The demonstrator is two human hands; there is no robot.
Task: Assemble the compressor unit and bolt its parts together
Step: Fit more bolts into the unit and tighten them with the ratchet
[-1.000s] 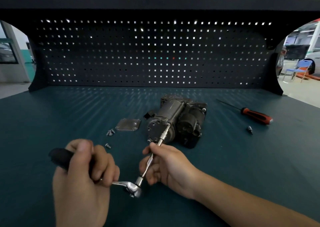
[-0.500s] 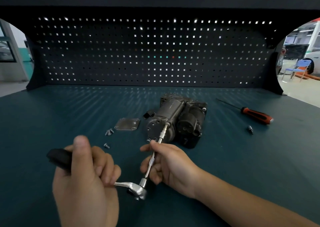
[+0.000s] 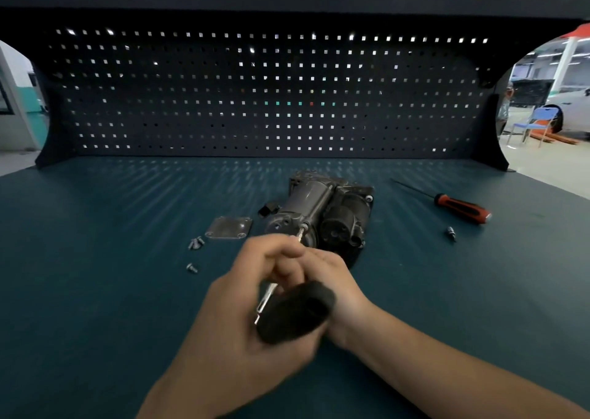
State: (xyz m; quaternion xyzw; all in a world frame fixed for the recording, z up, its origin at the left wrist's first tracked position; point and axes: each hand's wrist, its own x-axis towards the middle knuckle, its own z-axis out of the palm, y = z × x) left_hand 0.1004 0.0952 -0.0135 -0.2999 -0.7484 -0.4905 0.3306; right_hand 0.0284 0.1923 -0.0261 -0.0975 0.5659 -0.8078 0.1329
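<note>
Black-gripped steel ratchet (image 3: 295,311) is driving a bolt into dark metal compressor (image 3: 319,214) ahead; left hand (image 3: 252,310) clenching handle, right hand (image 3: 332,278) pinching extension. Next: reseat, keep square.

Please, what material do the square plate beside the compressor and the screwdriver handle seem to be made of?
Square plate: probably bare metal, a dull grey sheen, flat and thin with corner holes.
Screwdriver handle: likely moulded plastic or rubber, red-orange with black sections and a matte look; which of the two cannot be told.

Both hands (image 3: 255,291) clenched, crossed close
</note>
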